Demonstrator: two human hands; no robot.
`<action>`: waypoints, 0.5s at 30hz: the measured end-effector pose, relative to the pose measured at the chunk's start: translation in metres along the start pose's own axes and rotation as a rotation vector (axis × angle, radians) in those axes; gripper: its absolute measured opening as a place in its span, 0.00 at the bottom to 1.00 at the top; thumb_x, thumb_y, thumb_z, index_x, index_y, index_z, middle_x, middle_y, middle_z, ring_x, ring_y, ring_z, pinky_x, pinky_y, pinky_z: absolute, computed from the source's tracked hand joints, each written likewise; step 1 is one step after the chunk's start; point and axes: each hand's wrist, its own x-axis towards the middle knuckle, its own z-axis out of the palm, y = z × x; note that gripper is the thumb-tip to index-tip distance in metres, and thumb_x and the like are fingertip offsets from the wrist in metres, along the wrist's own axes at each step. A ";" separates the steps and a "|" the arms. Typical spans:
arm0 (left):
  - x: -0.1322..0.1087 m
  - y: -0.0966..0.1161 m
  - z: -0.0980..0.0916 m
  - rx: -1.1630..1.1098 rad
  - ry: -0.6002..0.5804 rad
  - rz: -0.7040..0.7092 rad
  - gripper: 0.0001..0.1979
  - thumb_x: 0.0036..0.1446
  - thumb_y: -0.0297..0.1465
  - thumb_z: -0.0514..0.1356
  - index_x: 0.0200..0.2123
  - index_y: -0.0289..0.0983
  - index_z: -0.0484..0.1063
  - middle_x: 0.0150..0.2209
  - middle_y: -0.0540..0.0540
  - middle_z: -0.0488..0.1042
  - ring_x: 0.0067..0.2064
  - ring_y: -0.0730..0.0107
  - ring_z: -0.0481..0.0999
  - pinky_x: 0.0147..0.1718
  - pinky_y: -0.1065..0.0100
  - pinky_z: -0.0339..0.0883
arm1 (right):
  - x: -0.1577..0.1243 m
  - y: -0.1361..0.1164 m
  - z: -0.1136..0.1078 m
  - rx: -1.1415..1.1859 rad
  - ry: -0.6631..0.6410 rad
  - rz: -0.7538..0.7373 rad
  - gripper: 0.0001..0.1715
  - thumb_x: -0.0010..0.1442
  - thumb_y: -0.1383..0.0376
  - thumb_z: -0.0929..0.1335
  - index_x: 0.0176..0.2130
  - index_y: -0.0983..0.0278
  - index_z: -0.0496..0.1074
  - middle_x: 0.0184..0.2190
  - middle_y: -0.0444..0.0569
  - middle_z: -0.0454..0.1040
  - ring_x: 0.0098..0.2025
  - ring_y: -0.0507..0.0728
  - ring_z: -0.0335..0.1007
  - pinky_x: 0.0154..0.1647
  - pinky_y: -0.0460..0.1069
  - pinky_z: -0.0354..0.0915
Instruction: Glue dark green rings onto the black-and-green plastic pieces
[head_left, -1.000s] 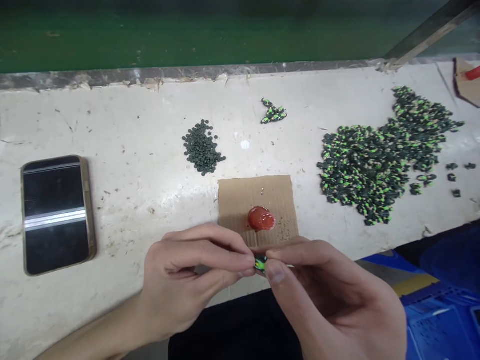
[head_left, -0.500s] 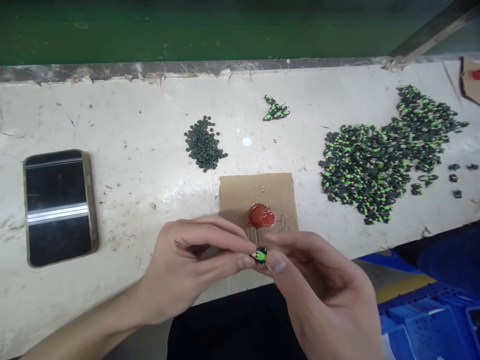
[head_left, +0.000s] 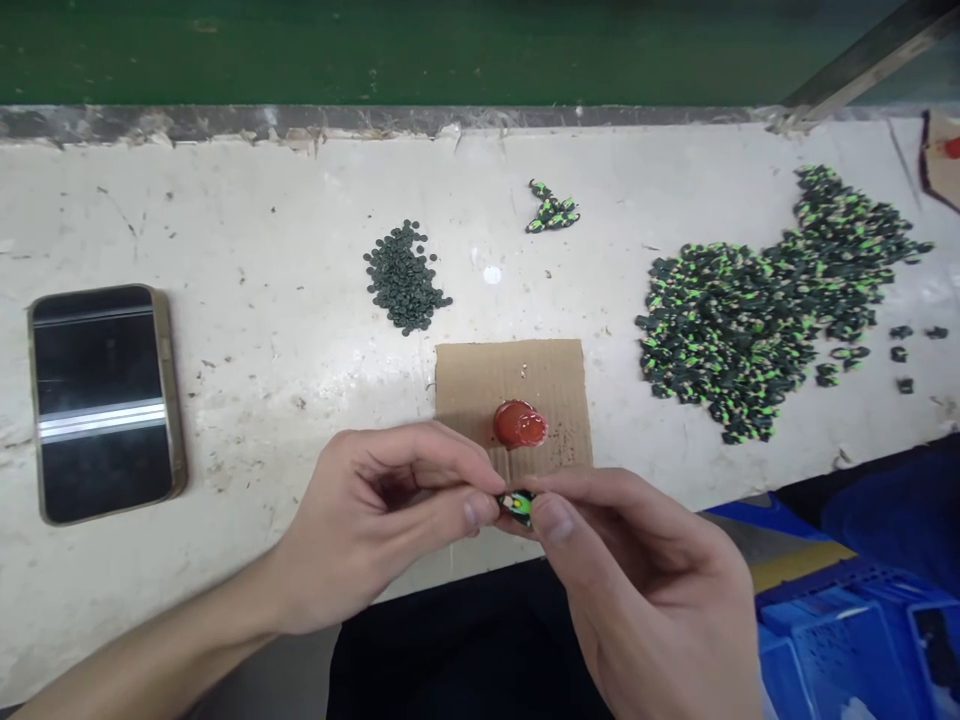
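Note:
Between my two hands is a small black-and-green figure piece (head_left: 517, 504) with a pale spot and a bit of yellow. My left hand (head_left: 405, 510) pinches its left end between thumb and forefinger. The thumb and fingers of my right hand (head_left: 637, 560) grip its right end, covering part of it. Just beyond the fingertips, a small red pot (head_left: 517, 425) with a glossy top stands on a square of brown cardboard (head_left: 465, 375). Farther back lie a pile of small dark discs (head_left: 405, 280) and a little group of similar black-and-green pieces (head_left: 553, 212).
A large heap of black-and-green pieces (head_left: 727, 330) spreads over the right of the white table (head_left: 262, 230), with several loose ones beside it. A phone (head_left: 101, 400) lies at the left. Blue bins (head_left: 840, 640) stand below the table's right front edge.
The piece has turned slightly between my fingers, and its pale spot shows more now. My left fingertips have shifted a little left. The whole view has moved slightly.

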 end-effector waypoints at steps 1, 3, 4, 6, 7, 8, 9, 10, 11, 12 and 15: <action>0.000 0.000 0.000 0.026 0.001 0.009 0.14 0.57 0.13 0.65 0.36 0.37 0.84 0.33 0.49 0.84 0.35 0.74 0.85 0.35 0.81 0.80 | 0.000 0.000 -0.001 -0.005 0.002 -0.008 0.09 0.65 0.68 0.75 0.36 0.53 0.85 0.30 0.42 0.85 0.30 0.51 0.84 0.33 0.37 0.77; -0.001 0.001 0.000 0.091 0.008 0.022 0.12 0.58 0.14 0.65 0.35 0.36 0.83 0.33 0.48 0.83 0.34 0.74 0.84 0.33 0.81 0.79 | 0.000 -0.001 -0.002 -0.025 -0.022 -0.018 0.09 0.64 0.69 0.75 0.37 0.53 0.85 0.29 0.40 0.84 0.29 0.50 0.83 0.33 0.36 0.77; -0.001 0.001 0.000 0.128 0.013 0.027 0.11 0.58 0.16 0.66 0.35 0.37 0.83 0.33 0.48 0.82 0.33 0.75 0.83 0.32 0.81 0.78 | 0.001 -0.002 -0.003 -0.043 -0.041 -0.019 0.10 0.63 0.70 0.75 0.37 0.53 0.85 0.29 0.39 0.84 0.29 0.50 0.83 0.34 0.36 0.77; -0.002 0.003 0.000 0.205 0.023 0.036 0.08 0.58 0.19 0.66 0.34 0.37 0.82 0.31 0.49 0.80 0.30 0.77 0.79 0.28 0.81 0.74 | 0.002 -0.004 -0.003 -0.081 -0.070 -0.021 0.13 0.60 0.72 0.76 0.37 0.52 0.85 0.28 0.37 0.84 0.30 0.48 0.83 0.36 0.34 0.76; -0.002 0.003 0.000 0.239 0.025 0.041 0.07 0.59 0.20 0.66 0.34 0.38 0.81 0.31 0.49 0.80 0.29 0.77 0.77 0.27 0.80 0.72 | 0.003 -0.005 -0.003 -0.094 -0.074 -0.016 0.14 0.59 0.73 0.77 0.37 0.52 0.85 0.29 0.36 0.84 0.30 0.48 0.83 0.37 0.34 0.75; -0.002 0.003 -0.001 0.269 0.022 0.046 0.07 0.59 0.21 0.67 0.34 0.38 0.81 0.31 0.49 0.79 0.29 0.77 0.76 0.26 0.79 0.71 | 0.003 -0.006 -0.003 -0.097 -0.071 -0.013 0.15 0.57 0.74 0.77 0.37 0.52 0.85 0.29 0.36 0.84 0.31 0.47 0.83 0.37 0.33 0.75; -0.002 0.003 -0.001 0.293 0.019 0.053 0.06 0.60 0.21 0.66 0.35 0.38 0.81 0.31 0.49 0.79 0.29 0.76 0.75 0.26 0.78 0.71 | 0.004 -0.007 -0.003 -0.092 -0.067 -0.016 0.16 0.56 0.75 0.78 0.36 0.52 0.85 0.30 0.36 0.84 0.31 0.47 0.83 0.37 0.32 0.74; -0.002 0.003 -0.001 0.312 0.018 0.061 0.06 0.60 0.21 0.66 0.35 0.38 0.80 0.31 0.49 0.79 0.29 0.75 0.75 0.26 0.77 0.70 | 0.004 -0.008 -0.003 -0.086 -0.068 -0.018 0.17 0.55 0.75 0.78 0.36 0.51 0.86 0.30 0.35 0.85 0.31 0.47 0.83 0.37 0.32 0.74; -0.002 0.002 -0.002 0.327 0.013 0.068 0.06 0.60 0.21 0.66 0.35 0.38 0.80 0.31 0.49 0.79 0.29 0.74 0.75 0.25 0.76 0.70 | 0.004 -0.009 -0.003 -0.080 -0.071 -0.026 0.18 0.55 0.76 0.78 0.36 0.50 0.86 0.30 0.35 0.85 0.31 0.47 0.83 0.37 0.32 0.74; -0.002 0.002 -0.002 0.337 0.009 0.076 0.06 0.61 0.21 0.66 0.35 0.38 0.80 0.31 0.48 0.79 0.29 0.74 0.75 0.25 0.75 0.70 | 0.004 -0.009 -0.003 -0.079 -0.072 -0.032 0.19 0.55 0.76 0.78 0.36 0.50 0.86 0.30 0.35 0.84 0.31 0.47 0.83 0.36 0.32 0.74; -0.003 0.001 -0.003 0.351 -0.003 0.098 0.07 0.61 0.20 0.66 0.35 0.38 0.80 0.31 0.48 0.80 0.30 0.72 0.76 0.25 0.74 0.70 | 0.004 -0.009 -0.003 -0.097 -0.074 -0.039 0.19 0.55 0.76 0.78 0.36 0.49 0.86 0.30 0.36 0.85 0.30 0.47 0.83 0.36 0.32 0.75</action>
